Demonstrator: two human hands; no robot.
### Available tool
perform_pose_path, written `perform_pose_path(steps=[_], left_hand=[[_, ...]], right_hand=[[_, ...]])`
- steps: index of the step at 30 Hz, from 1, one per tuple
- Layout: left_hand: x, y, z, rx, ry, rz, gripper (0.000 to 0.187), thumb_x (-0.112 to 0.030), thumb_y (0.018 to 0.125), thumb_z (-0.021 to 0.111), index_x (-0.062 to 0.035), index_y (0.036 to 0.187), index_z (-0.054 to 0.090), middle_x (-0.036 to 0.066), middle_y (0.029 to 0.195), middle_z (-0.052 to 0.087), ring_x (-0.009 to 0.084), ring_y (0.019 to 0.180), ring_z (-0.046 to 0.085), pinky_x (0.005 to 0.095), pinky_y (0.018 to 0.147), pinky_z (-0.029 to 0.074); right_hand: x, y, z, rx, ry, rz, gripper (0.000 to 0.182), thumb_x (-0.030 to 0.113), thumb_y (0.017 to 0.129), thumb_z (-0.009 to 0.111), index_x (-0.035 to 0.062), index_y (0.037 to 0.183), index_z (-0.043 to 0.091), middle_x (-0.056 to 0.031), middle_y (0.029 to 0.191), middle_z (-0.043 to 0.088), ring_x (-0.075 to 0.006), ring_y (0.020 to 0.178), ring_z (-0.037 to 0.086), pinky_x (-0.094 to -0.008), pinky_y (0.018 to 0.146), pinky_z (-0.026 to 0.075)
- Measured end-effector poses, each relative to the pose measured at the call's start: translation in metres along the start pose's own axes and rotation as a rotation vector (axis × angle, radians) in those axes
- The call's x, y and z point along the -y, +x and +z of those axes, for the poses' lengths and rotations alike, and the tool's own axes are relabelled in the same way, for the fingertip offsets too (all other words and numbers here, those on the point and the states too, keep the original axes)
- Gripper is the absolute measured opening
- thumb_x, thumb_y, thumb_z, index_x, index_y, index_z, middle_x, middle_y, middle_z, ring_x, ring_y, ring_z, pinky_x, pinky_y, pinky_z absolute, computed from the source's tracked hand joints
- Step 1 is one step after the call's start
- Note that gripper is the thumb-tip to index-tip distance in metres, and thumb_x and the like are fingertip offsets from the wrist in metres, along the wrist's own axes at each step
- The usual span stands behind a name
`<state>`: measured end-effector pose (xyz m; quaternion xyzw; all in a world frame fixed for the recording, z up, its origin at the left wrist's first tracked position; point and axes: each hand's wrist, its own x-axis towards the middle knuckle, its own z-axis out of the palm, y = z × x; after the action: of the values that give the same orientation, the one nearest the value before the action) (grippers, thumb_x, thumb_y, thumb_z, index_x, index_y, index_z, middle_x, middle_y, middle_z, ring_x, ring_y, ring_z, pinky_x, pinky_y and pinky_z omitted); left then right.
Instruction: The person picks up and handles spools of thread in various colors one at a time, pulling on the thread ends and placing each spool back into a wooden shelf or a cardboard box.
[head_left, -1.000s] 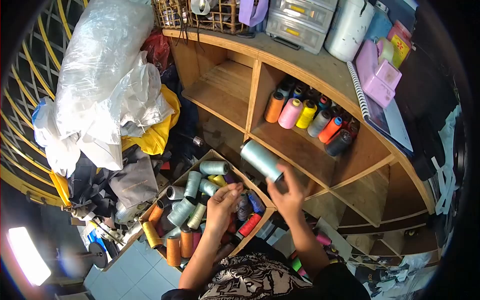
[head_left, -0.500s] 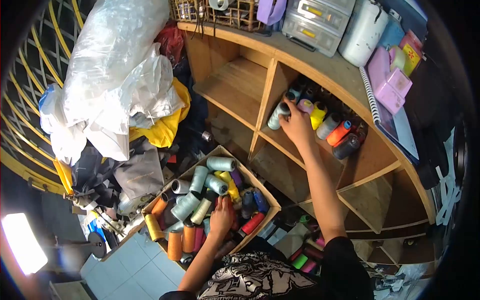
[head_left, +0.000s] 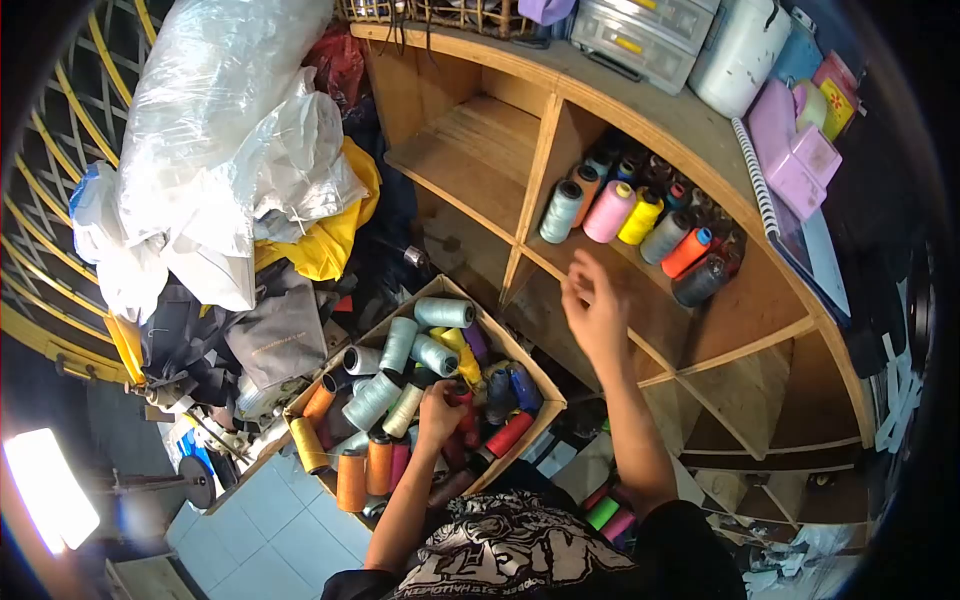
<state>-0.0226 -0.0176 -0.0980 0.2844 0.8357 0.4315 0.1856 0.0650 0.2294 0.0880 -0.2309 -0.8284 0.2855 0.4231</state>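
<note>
My left hand [head_left: 438, 415] is inside the cardboard box [head_left: 520, 365], its fingers closed at the top of a dark red thread spool [head_left: 466, 416]. Around it lie pale blue spools [head_left: 372, 400], a cream spool [head_left: 404, 410], yellow spools [head_left: 458, 352] and orange spools [head_left: 379, 465]. Held in the air before the wooden shelf, my right hand [head_left: 594, 305] is empty with fingers apart. Beyond it, a pale grey-green spool [head_left: 562, 212] stands at the left of a shelf compartment, beside a pink spool [head_left: 609, 212], a yellow spool [head_left: 641, 217] and an orange one [head_left: 687, 252].
Plastic bags [head_left: 215, 160] are piled left of the shelf [head_left: 547, 160]. On its top stand a clear drawer unit [head_left: 640, 45], a white canister [head_left: 738, 60] and a spiral notebook [head_left: 790, 240]. A bright lamp [head_left: 48, 490] shines at lower left.
My right hand has let go of the pale grey-green spool and drawn back toward me. My left hand has closed on the dark red spool.
</note>
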Motion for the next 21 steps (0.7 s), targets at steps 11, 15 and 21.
perform_pose_path(steps=[11, 15, 21], left_hand=[[-0.052, -0.007, -0.026, 0.023, -0.465, -0.030, 0.050, -0.010, 0.072, 0.077, 0.0015, 0.115, 0.054, 0.009, 0.094, 0.064, 0.0153, 0.080, 0.061, 0.0281, 0.074, 0.050], [-0.088, -0.014, -0.053, 0.119, -0.947, -0.105, 0.049, -0.003, 0.080, 0.072, 0.0013, 0.122, 0.048, 0.009, 0.104, 0.062, 0.0154, 0.093, 0.060, 0.0274, 0.081, 0.048], [-0.116, -0.019, -0.077, 0.139, -0.999, -0.078, 0.044, -0.011, 0.089, 0.062, 0.0006, 0.127, 0.045, 0.010, 0.114, 0.058, 0.0175, 0.104, 0.057, 0.0306, 0.089, 0.046]], right_hand=[[-0.011, -0.116, 0.033, 0.710, 0.344, 0.437, 0.045, 0.017, 0.079, 0.072, -0.0010, 0.117, 0.056, -0.0168, 0.097, 0.068, -0.0238, 0.092, 0.068, -0.0327, 0.078, 0.053], [0.002, -0.123, 0.035, 0.840, 0.428, 0.302, 0.072, 0.033, 0.076, 0.077, 0.0000, 0.132, 0.046, -0.0170, 0.114, 0.064, -0.0252, 0.104, 0.063, -0.0334, 0.090, 0.048], [0.040, -0.091, 0.016, 0.938, 0.625, 0.465, 0.072, 0.032, 0.081, 0.073, -0.0018, 0.136, 0.041, -0.0171, 0.122, 0.057, -0.0203, 0.109, 0.058, -0.0326, 0.094, 0.045]])
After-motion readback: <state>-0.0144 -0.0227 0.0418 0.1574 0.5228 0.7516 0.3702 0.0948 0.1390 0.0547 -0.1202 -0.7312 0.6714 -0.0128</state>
